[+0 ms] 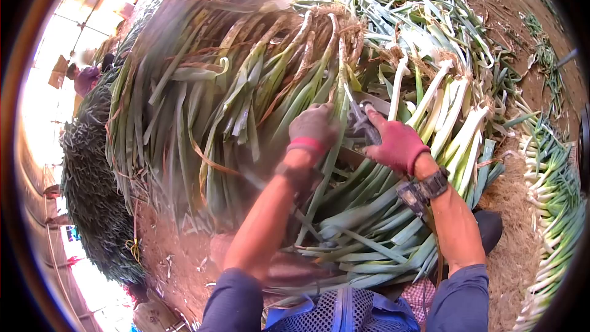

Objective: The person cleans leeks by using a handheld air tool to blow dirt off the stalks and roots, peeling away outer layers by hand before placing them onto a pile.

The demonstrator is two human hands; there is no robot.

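In a grey glove with a red cuff, my left hand (314, 128) is closed around the stalk of a leek (342, 67) near the middle of the view. My right hand (396, 141), in a red glove, grips a dark-handled tool (362, 122) whose head lies beside that stalk. Unpeeled leeks with brown, dirty roots (258, 55) are heaped to the left of my hands. Trimmed leeks with clean white ends (455, 110) lie to the right, their green leaves reaching down below my hands.
Loose leaves (424, 6) cover the ground at the top. A row of white-ended leeks (547, 209) runs along the right edge. Tall bundled leeks (92, 178) stand at the left, with a person (89, 79) behind them. Bare soil (172, 240) shows at lower left.
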